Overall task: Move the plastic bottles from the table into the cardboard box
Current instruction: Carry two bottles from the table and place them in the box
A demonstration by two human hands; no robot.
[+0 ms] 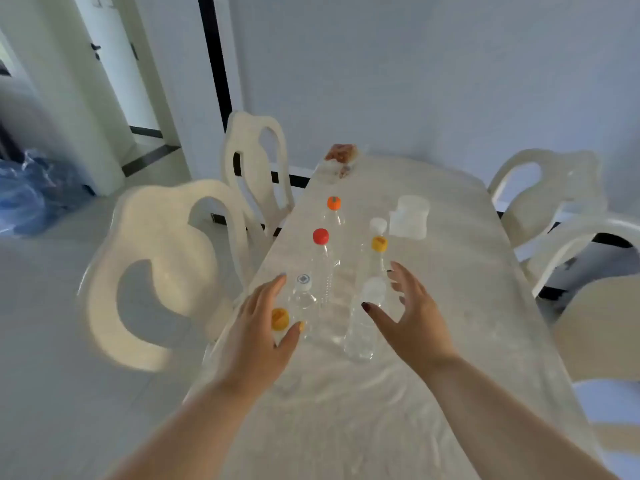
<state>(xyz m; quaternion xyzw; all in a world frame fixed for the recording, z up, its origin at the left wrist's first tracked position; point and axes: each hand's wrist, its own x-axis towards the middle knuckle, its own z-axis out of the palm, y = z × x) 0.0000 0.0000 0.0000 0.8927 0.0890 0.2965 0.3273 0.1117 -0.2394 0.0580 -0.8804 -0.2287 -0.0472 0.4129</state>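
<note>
Both hands reach out over the near end of the table (450, 271), palms turned toward each other and fingers spread. The left hand (258, 336) is open and cupped round the yellow cap (280, 319) of a clear bottle that is mostly hidden behind the palm; whether the fingers touch the bottle cannot be told, and nothing is gripped. The right hand (414, 322) is open too, thumb and fingers wide apart, just beside a white-capped bottle (363, 327) that stands upright between the two hands; it has hold of nothing. Just past the left hand's fingertips stands another clear bottle with a pale printed cap (303, 279). Behind it rise a red-capped bottle (321, 258) and, farther off, an orange-capped bottle (334, 209), the three forming a line along the table's left side. On the right side, beyond the near white-capped bottle, stand a bottle with a yellow cap (379, 251) and, close behind it, one with a white cap (377, 225). All the bottles are upright and look empty. Near that far pair sits a cloudy plastic container (410, 216), and at the table's far end lies a brownish packet (341, 154), too blurred to identify. Cream chairs (149, 271) stand on both sides of the table. The cardboard box is not seen.
</note>
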